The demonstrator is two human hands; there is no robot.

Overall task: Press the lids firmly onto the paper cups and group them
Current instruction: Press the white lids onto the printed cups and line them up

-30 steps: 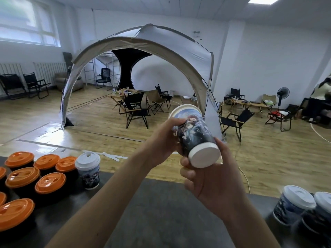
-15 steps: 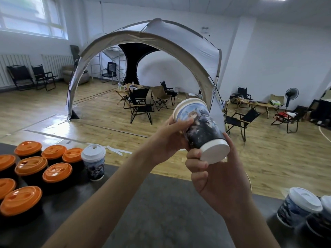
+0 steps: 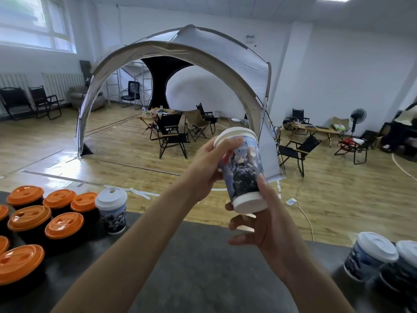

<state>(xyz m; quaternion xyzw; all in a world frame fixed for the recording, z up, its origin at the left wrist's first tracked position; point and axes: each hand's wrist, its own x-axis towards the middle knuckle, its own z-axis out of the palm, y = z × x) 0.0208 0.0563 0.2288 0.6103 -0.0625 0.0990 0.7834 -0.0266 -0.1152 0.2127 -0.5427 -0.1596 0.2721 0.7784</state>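
I hold a printed paper cup [image 3: 242, 170] with a white lid in the air above the dark table [image 3: 191, 267], nearly upright. My left hand [image 3: 208, 166] grips its lidded top rim, thumb across the lid edge. My right hand [image 3: 264, 229] holds the cup's base from below and the right side. One lidded printed cup [image 3: 112, 210] stands at the left beside several black cups with orange lids [image 3: 45, 220]. Two lidded printed cups [image 3: 370, 256] stand at the right edge.
The table's far edge runs just behind the cups. Beyond it lie a wooden floor, a large arched tent [image 3: 180, 71], folding chairs [image 3: 171, 136] and a standing fan [image 3: 357, 118].
The held cup has turned from tilted, base toward me, to nearly upright. Both hands have stayed on it and shifted slightly right and up in view.
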